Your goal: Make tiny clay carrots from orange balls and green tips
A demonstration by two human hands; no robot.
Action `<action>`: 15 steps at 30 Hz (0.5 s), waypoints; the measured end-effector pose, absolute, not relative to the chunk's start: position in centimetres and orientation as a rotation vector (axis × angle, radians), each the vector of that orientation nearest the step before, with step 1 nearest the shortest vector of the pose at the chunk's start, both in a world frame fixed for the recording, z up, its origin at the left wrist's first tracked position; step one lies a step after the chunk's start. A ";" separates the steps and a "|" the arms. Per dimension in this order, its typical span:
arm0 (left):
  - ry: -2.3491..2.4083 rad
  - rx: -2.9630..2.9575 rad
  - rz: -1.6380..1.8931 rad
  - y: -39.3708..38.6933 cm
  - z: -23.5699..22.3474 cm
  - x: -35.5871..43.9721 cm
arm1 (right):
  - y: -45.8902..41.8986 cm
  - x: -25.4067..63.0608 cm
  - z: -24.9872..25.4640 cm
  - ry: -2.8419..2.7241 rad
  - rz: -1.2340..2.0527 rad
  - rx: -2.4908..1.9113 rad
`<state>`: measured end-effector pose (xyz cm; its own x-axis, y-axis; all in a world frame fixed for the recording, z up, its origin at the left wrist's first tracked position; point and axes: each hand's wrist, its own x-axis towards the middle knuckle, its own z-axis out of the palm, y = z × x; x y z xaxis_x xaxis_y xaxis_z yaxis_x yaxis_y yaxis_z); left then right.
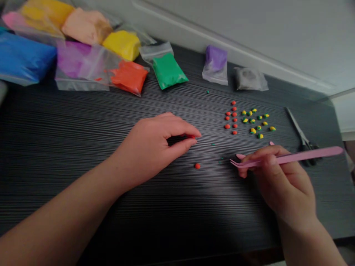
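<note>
Between the thumb and index finger of my left hand (pixel 155 144) is a small red clay ball (pixel 193 136), mostly covered by the fingertips. Just below that hand, another red clay ball (pixel 197 166) lies on the dark table. My right hand (pixel 285 181) grips a slim pink modelling tool (pixel 307 154), its forked tip pointing left toward tiny green clay crumbs (pixel 221 161). Part of another pink piece (pixel 240 156) shows by the right fingers; the rest is hidden.
Beyond my hands stand rows of small red clay pieces (pixel 234 120) and several yellow-and-green ones (pixel 253 130). Scissors (pixel 298 127) lie at the right. Bagged clay lines the back: blue (pixel 24 57), orange-red (pixel 129 77), green (pixel 168 70), purple (pixel 216 61) and grey (pixel 249 78).
</note>
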<state>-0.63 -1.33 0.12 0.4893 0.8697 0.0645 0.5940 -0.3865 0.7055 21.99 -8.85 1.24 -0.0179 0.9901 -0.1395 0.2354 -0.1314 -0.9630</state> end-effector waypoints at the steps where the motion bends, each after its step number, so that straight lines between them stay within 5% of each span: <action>1: 1.208 2.107 0.570 -1.3 0.2 -0.6 | -8.9 21.9 1.2 -1.366 1.139 -1.512; 7: 1.200 2.040 0.584 -1.4 0.3 -0.6 | -9.0 21.8 1.1 -1.717 0.806 -1.673; 15: 1.303 1.965 0.582 -1.5 0.4 -0.4 | -8.6 22.0 1.5 -1.938 0.747 -1.684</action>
